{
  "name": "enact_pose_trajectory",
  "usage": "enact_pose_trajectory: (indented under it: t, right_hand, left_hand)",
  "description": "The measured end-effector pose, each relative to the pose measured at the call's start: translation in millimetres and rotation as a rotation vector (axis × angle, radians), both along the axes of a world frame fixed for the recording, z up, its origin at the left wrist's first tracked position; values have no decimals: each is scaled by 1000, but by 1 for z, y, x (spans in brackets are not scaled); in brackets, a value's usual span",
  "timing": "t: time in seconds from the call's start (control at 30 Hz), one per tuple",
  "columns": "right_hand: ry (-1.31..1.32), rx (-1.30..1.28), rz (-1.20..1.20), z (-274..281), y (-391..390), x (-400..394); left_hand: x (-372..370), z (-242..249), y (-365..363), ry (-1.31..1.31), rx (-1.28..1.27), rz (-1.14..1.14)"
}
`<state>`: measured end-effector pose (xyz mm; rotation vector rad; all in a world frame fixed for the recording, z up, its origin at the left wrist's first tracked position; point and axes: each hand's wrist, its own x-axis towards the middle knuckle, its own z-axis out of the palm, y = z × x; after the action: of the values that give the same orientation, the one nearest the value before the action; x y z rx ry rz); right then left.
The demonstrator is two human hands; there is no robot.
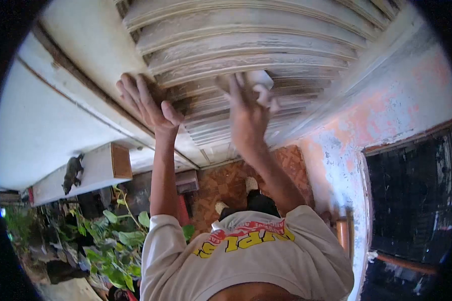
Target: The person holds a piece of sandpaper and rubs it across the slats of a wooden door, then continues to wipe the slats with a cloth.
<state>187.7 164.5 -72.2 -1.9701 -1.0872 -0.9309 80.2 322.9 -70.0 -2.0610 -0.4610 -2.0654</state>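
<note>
In front of me stands a louvred wooden door (256,40) with worn, whitish slats. My left hand (148,104) is open, its palm and spread fingers against the pale door frame (98,47) at the left end of the slats. My right hand (248,108), blurred by motion, lies at the lower slats. Between its fingers is a small white, sheet-like piece (260,79), pressed close to the slats; I cannot tell whether it is paper or cloth.
A peeling pink and white wall (346,135) with a dark window (412,195) rises at right. Brown patterned floor tiles (226,185) lie below. Leafy plants (115,246) grow at left, near a white ledge (98,168) with a dark cat (73,174) on it.
</note>
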Motion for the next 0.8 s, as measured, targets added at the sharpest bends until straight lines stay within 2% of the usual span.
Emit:
enact_pose_trajectory:
  t: [0.07, 0.1, 0.13, 0.2, 0.27, 0.33, 0.4, 0.47, 0.53, 0.57, 0.63, 0.73, 0.8]
  right_hand:
    - [147, -12, 48, -11, -22, 39]
    - [192, -91, -89, -10, -39, 60]
    - [607, -127, -148, 19, -49, 61]
    - [138, 181, -60, 6, -26, 52]
    - [146, 23, 14, -20, 15, 14]
    - [102, -39, 138, 0, 25, -48]
    - [46, 49, 55, -25, 23, -11]
    - [186, 84, 58, -6, -15, 29]
    - [321, 123, -58, 8, -38, 53]
    - [265, 90, -94, -13, -22, 52]
    - [35, 69, -69, -20, 17, 6]
    - [149, -11, 114, -3, 27, -48]
    - [369, 114, 122, -19, 12, 1]
  left_hand:
    - [0, -2, 4, -9, 23, -25]
    - [-1, -4, 3, -2, 6, -26]
    - [0, -4, 4, -3, -9, -27]
    - [4, 0, 2, -26, -13, -25]
    - [4, -1, 1, -36, -22, -35]
    - [3, -3, 2, -28, -22, -57]
    - [0, -2, 5, -17, -1, -58]
    - [-2, -5, 5, 10, -3, -68]
    - [-2, -3, 3, 6, -13, -52]
    - [0, -2, 1, -11, -27, -54]
    - [4, -5, 2, -31, -23, -90]
    - [1, -6, 5, -14, -19, -98]
    - [-2, -5, 4, 1, -19, -85]
